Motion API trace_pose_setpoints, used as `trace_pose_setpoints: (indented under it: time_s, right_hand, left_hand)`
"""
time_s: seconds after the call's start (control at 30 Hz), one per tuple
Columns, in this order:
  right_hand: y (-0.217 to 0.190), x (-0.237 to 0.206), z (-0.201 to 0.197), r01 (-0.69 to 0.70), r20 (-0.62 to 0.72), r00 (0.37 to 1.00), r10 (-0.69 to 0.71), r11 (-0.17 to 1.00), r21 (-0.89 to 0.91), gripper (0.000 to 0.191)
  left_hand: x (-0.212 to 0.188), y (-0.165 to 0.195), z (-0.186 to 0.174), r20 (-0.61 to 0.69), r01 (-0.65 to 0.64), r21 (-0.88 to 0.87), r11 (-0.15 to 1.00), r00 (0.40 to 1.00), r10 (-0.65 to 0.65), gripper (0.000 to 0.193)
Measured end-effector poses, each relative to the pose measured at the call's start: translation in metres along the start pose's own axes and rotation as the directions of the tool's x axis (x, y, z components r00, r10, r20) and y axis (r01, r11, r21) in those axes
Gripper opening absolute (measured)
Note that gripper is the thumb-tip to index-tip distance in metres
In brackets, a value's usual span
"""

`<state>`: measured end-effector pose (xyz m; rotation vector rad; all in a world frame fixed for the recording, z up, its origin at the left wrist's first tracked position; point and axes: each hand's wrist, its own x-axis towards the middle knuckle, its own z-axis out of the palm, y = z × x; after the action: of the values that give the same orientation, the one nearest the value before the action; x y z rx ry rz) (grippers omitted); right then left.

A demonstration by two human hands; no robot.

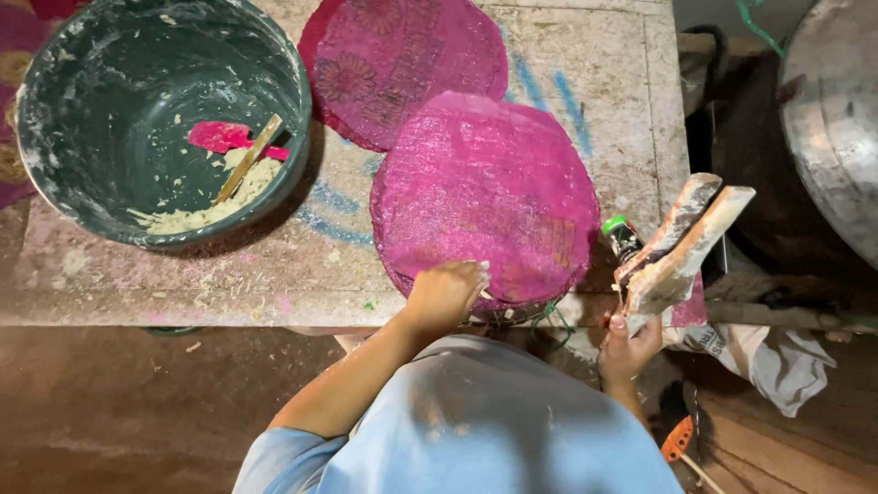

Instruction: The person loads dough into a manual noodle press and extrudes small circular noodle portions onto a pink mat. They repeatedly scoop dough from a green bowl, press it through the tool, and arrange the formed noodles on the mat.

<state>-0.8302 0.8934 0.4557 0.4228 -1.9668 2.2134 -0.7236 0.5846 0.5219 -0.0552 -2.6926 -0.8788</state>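
Note:
My left hand [445, 295] rests with fingers curled on the near edge of a round pink mesh-covered disc [485, 197] lying on the worn table [274, 274]. My right hand [629, 346] grips two flat wooden sticks [684, 240] smeared with white paste, held upright beside the disc's right edge. A second round pink disc [402, 59] lies behind the first, partly under it. A small green-capped bottle [622, 236] stands just behind the sticks.
A large dark green bowl [55, 137] at the table's left holds pale dough, a pink scraper [219, 137] and a wooden stick [249, 157]. A big metal vessel [832, 119] sits at the right. White cloth [777, 357] hangs below the table.

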Motion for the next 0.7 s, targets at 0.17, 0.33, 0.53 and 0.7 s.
trace_pose_setpoints:
  time_s: [0.17, 0.33, 0.53, 0.7]
  right_hand:
    - [-0.039, 0.02, 0.022, -0.114, 0.279, 0.956, 0.087, 0.99, 0.082, 0.079]
    - [-0.061, 0.073, 0.059, -0.411, 0.679, 0.584, 0.445, 0.883, -0.226, 0.08]
    - [-0.082, 0.127, 0.134, -0.262, 0.639, 0.038, 0.768, 0.625, -0.735, 0.07]
    - [-0.106, 0.126, 0.179, 0.241, 0.716, 0.331, 0.615, 0.678, -0.694, 0.053]
  left_hand:
    - [-0.007, 0.002, -0.029, 0.219, 0.126, -0.091, 0.988, 0.97, -0.103, 0.047]
    - [0.036, -0.027, -0.069, -0.01, 0.078, -0.943, 0.323, 0.965, -0.261, 0.082]
    - [0.059, -0.061, -0.064, -0.075, -0.412, -0.691, -0.593, 0.858, -0.509, 0.029]
    - [0.048, -0.079, -0.073, -0.205, -0.568, -0.68, -0.463, 0.754, -0.624, 0.037]
